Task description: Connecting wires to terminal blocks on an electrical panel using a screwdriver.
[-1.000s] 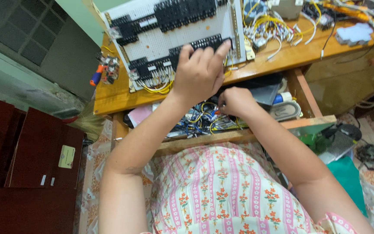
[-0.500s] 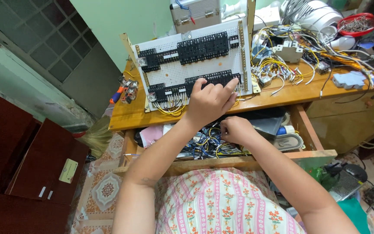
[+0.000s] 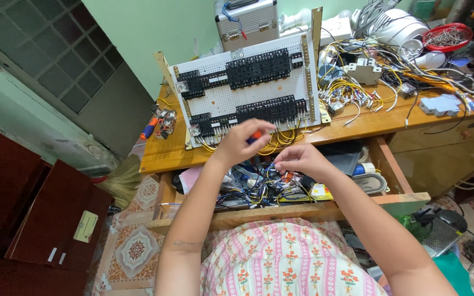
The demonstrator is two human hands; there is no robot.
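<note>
The left hand point(image 3: 241, 141) pinches a small orange-handled tool point(image 3: 254, 136), just below the white relay panel point(image 3: 242, 93). The right hand point(image 3: 297, 159), fingers curled, pinches thin wires point(image 3: 267, 174) over the open drawer point(image 3: 303, 211).

I see a small orange-handled tool point(image 3: 254, 135) pinched in my left hand point(image 3: 241, 143), held above the open drawer point(image 3: 325, 209). My right hand point(image 3: 298, 159) pinches thin blue and yellow wires point(image 3: 259, 186) tangled in that drawer.

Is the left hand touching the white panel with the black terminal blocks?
Apart. In the head view the left hand is lifted off the white panel, pinching a small orange-and-blue tool in front of its lower edge.
</note>
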